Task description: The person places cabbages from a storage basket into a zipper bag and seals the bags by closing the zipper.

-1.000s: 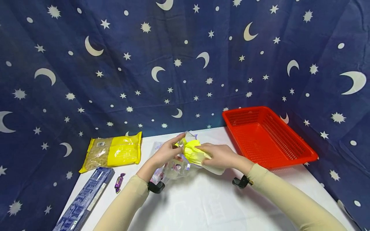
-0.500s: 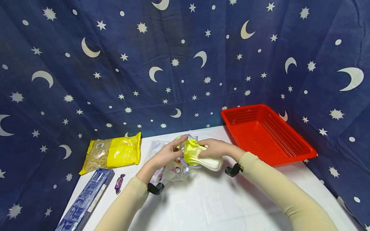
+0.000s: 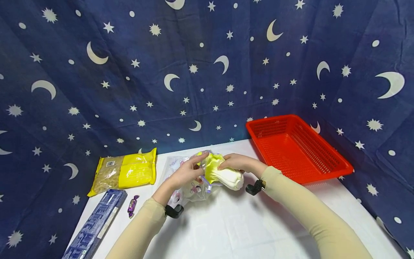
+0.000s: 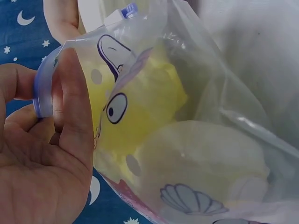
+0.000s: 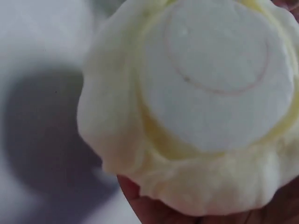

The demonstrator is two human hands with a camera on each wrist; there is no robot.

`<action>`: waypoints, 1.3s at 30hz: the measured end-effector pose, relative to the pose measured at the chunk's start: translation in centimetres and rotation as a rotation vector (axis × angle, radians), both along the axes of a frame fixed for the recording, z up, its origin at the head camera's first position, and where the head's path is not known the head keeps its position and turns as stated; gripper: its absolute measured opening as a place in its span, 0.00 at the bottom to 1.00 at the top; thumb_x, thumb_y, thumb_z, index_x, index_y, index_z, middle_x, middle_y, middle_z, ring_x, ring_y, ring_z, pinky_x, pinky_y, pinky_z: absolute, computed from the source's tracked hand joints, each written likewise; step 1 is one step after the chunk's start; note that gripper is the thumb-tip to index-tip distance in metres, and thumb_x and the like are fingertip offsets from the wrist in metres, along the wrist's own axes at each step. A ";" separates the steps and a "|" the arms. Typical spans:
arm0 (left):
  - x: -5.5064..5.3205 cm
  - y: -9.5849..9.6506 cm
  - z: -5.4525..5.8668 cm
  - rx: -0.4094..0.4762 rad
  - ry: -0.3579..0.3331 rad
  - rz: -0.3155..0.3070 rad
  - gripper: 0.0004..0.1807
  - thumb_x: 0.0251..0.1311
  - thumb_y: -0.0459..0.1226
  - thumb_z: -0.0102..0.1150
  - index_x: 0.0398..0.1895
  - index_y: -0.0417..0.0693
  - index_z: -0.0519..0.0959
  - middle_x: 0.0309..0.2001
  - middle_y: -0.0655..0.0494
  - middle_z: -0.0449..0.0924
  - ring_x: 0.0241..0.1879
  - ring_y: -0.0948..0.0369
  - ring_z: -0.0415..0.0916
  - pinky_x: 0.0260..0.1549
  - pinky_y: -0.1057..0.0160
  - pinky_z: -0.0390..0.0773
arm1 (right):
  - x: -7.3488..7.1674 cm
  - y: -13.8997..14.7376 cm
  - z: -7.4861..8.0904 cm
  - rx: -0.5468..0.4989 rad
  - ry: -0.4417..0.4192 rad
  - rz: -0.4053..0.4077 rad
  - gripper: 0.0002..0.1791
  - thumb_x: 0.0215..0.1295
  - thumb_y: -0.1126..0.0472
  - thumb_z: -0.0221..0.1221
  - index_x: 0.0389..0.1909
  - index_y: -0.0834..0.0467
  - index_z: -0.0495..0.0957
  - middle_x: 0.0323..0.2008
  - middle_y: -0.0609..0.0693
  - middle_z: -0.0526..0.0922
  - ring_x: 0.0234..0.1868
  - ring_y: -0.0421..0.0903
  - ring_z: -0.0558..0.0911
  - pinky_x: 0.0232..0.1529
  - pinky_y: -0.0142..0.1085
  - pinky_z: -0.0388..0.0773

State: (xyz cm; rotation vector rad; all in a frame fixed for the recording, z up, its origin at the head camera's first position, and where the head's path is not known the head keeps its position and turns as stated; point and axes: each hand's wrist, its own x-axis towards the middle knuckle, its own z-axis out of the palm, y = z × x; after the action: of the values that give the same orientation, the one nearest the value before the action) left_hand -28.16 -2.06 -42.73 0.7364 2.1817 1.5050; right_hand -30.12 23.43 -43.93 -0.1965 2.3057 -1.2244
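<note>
Left hand (image 3: pixel 184 174) pinched the cartoon-printed bag (image 3: pixel 195 191); right hand (image 3: pixel 240 162), at its three o'clock, curved around the cabbage (image 3: pixel 228 178); a barcode (image 3: pixel 110 163) showed at nine.

A small curtained booth or staged corner is indicated: the back and both sides are closed off by dark blue cloth (image 3: pixel 200 21), printed with pale moons and stars and hung in visible folds, and a white surface (image 3: pixel 236 226) is enclosed by it. Whether the booth is housed in a home, lab or office cannot be told.
</note>
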 end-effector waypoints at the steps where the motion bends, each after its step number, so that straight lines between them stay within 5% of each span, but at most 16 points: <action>1: 0.0 0.0 0.0 0.001 -0.001 -0.002 0.39 0.65 0.28 0.52 0.81 0.52 0.59 0.77 0.52 0.56 0.41 0.52 0.76 0.37 0.53 0.87 | 0.0 -0.1 0.0 0.007 -0.007 -0.008 0.24 0.63 0.47 0.63 0.54 0.57 0.79 0.27 0.51 0.82 0.24 0.43 0.79 0.21 0.31 0.72; 13: 0.5 0.3 -0.4 -0.036 0.062 -0.023 0.41 0.62 0.27 0.53 0.81 0.49 0.58 0.72 0.45 0.64 0.28 0.53 0.79 0.31 0.54 0.86 | -0.1 -0.6 -1.7 -0.323 -0.370 -0.189 0.26 0.69 0.47 0.58 0.55 0.65 0.75 0.38 0.55 0.83 0.36 0.47 0.84 0.40 0.42 0.86; 18: 0.8 0.5 -0.5 -0.056 0.058 -0.027 0.42 0.60 0.28 0.54 0.81 0.50 0.59 0.50 0.37 0.76 0.26 0.52 0.81 0.30 0.54 0.86 | -0.1 -0.7 -2.1 -0.544 -0.498 -0.289 0.23 0.73 0.50 0.52 0.58 0.64 0.71 0.38 0.56 0.84 0.36 0.49 0.85 0.42 0.49 0.86; 20: 0.8 0.5 -0.6 -0.057 0.046 -0.027 0.42 0.60 0.28 0.54 0.81 0.51 0.59 0.38 0.39 0.74 0.27 0.51 0.81 0.31 0.54 0.86 | -0.1 -1.1 -2.3 -0.613 -0.522 -0.318 0.21 0.74 0.52 0.51 0.58 0.63 0.70 0.37 0.56 0.84 0.36 0.49 0.86 0.44 0.51 0.86; 29: 1.0 0.8 -1.0 -0.031 -0.004 -0.024 0.42 0.62 0.27 0.54 0.81 0.51 0.58 0.38 0.41 0.76 0.31 0.54 0.79 0.34 0.53 0.87 | -0.2 -2.6 -2.8 -0.668 -0.509 -0.489 0.18 0.75 0.55 0.51 0.57 0.64 0.71 0.38 0.57 0.84 0.36 0.50 0.86 0.44 0.50 0.86; 34: 1.0 0.6 -0.9 -0.030 0.010 0.019 0.42 0.62 0.28 0.55 0.81 0.52 0.58 0.52 0.43 0.76 0.34 0.54 0.78 0.34 0.54 0.87 | -0.1 -2.8 -3.1 -0.715 -0.522 -0.476 0.27 0.76 0.49 0.52 0.64 0.64 0.67 0.46 0.61 0.79 0.42 0.51 0.85 0.50 0.51 0.84; 39: 0.7 0.3 -1.1 -0.028 0.029 0.047 0.42 0.63 0.29 0.55 0.82 0.52 0.57 0.52 0.42 0.76 0.33 0.54 0.79 0.34 0.54 0.87 | 0.3 -2.1 -3.0 -0.744 -0.555 -0.324 0.33 0.70 0.52 0.54 0.71 0.63 0.61 0.53 0.64 0.75 0.48 0.53 0.83 0.54 0.51 0.82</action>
State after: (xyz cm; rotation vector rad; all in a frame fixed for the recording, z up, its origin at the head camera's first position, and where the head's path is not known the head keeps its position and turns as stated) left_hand -27.47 -1.73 -43.86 0.7070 2.2515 1.4915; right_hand -29.82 21.35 -46.96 0.2488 1.3702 -1.9648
